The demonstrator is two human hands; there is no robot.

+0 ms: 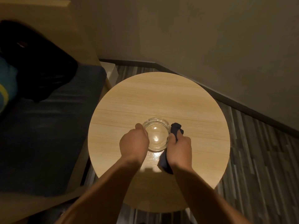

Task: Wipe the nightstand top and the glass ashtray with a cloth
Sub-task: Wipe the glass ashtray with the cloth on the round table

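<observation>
A clear glass ashtray (156,135) sits near the middle of the round light-wood nightstand top (161,97). My left hand (133,141) grips the ashtray's left rim, thumb along the edge. My right hand (178,147) holds a dark blue cloth (176,129) bunched in its fingers, pressed against the ashtray's right rim. One end of the cloth sticks up past my fingers, the other hangs below my wrist onto the wood.
A dark blue cushioned seat (48,126) with a wooden frame stands left of the nightstand, a black garment (37,67) lying on it. Beige walls with dark baseboard (242,107) run behind and right. Striped grey flooring (267,159) surrounds the nightstand.
</observation>
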